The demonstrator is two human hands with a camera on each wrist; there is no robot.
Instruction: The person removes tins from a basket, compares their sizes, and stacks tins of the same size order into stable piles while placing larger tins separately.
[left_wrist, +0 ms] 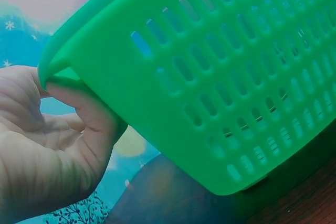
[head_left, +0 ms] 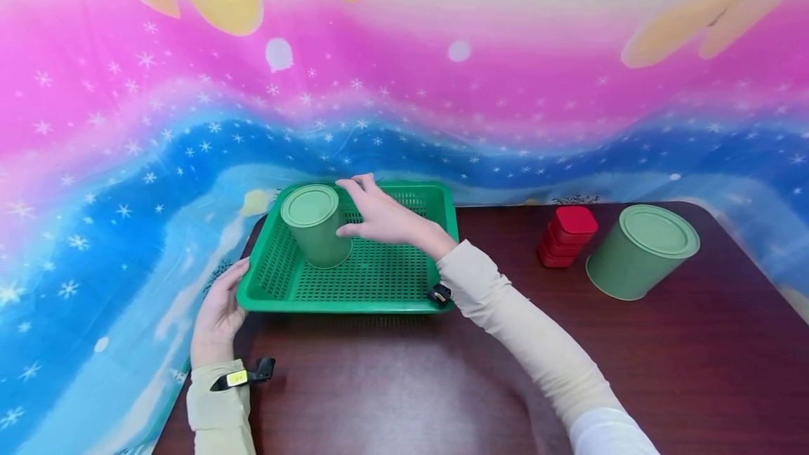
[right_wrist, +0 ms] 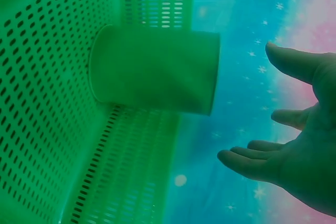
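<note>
A green plastic basket [head_left: 347,305] with slotted walls is at the back left of the table. My left hand [head_left: 218,314] grips its left rim; in the left wrist view, the fingers of that hand [left_wrist: 58,145] curl at the lip of the basket [left_wrist: 123,72]. Inside the basket, toward its left, a pale green lidded can [head_left: 319,234] stands upright. Just right of this can, my right hand [head_left: 385,216] reaches over the basket with its fingers spread. The right wrist view has a gap between the can [right_wrist: 157,69] and the right hand [right_wrist: 304,156], which holds nothing.
To the right on the dark wooden table [head_left: 392,385] stand a stack of red containers [head_left: 567,236] and a second, larger pale green can [head_left: 641,251]. A patterned cloth [head_left: 505,104] hangs behind the table and along its left side.
</note>
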